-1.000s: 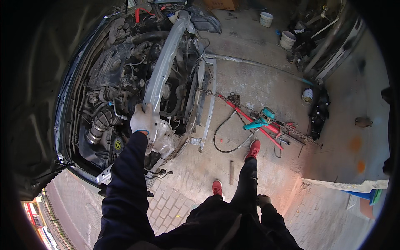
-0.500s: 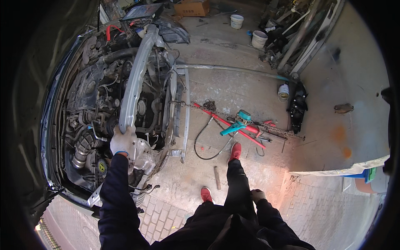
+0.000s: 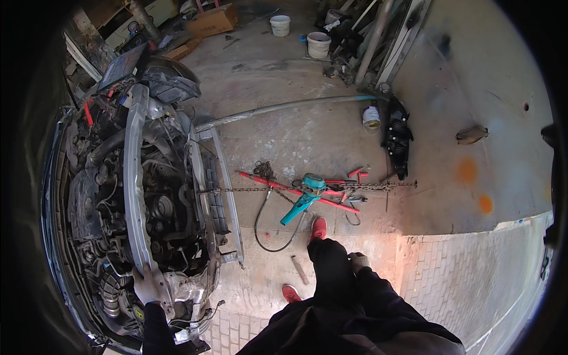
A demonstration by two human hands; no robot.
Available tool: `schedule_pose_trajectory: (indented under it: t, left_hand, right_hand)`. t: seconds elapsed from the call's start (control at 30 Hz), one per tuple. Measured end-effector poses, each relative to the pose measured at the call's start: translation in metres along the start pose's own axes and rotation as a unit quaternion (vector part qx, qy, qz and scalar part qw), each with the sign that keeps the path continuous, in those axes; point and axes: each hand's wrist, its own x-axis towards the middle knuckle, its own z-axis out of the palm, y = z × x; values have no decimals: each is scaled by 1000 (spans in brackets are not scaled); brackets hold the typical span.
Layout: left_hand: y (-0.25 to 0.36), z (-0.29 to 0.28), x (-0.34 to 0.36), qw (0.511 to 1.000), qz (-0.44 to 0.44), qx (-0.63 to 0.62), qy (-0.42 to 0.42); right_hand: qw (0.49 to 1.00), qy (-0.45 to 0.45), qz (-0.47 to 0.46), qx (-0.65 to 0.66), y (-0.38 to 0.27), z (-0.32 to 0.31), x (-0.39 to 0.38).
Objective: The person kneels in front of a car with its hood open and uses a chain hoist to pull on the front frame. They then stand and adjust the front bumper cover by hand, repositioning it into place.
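My left hand (image 3: 149, 287), in a pale work glove, is closed around the near end of a long silver metal beam (image 3: 135, 177). The beam lies across the front of an opened engine bay (image 3: 89, 201). My right hand (image 3: 358, 262), also gloved, hangs low beside my right leg; its fingers are partly dark and hard to make out. Out on the floor, a teal lever chain hoist (image 3: 305, 198) sits in a rusty chain (image 3: 236, 190) that runs from the car's front frame toward the wall. Red metal bars (image 3: 337, 205) lie under the chain.
A black hose (image 3: 258, 228) curves across the floor before my feet, near a short wooden stick (image 3: 300, 270). A long pole (image 3: 284, 106) lies farther off. White buckets (image 3: 318, 45), a paint can (image 3: 371, 118) and a black car part (image 3: 397, 136) stand along the wall side.
My view has turned, so the car has shifted left in the picture and the chain now runs level. My left hand stays at the beam's near end; my right hand stays low.
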Motion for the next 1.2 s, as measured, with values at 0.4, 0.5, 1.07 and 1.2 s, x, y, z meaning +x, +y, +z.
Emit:
schedule_pose_trajectory:
  t: [0.4,0.5,1.07,1.2]
  left_hand:
    - [-33,-8,39,918,-37,310,-243]
    - [-44,1,41,958,-112,172,-199]
    - [17,10,4,970,-212,108,-59]
    - [52,15,11,955,-159,249,-35]
  right_hand:
    - [952,-138,196,189,-148,-104,113]
    - [957,-74,148,237,-211,-145,126]
    - [959,-112,240,96,-292,-219,143]
    - [968,-102,212,85,-354,-231,167]
